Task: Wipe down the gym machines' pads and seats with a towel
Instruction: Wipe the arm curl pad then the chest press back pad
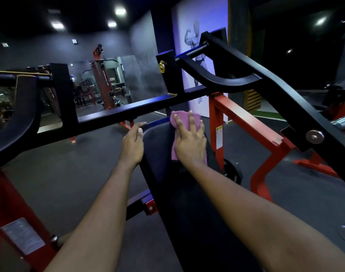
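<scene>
Head view: flat-fingered right grip [190, 142] presses towel [180, 116] on pad [158, 148] mid-wipe, left grip [132, 146] clasping its edge; next, sweep downward.

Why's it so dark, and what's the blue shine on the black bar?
Head view: only ceiling lights glow, so the gym is dim; the blue sheen on the crossbar likely reflects the violet poster wall; the right hand and purple towel on the pad look sharp.

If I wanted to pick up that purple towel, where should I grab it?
Probably the folded top end of the purple towel, pinched from above: it bunches up past the fingertips of the right hand, which presses the rest flat against the black pad.
</scene>
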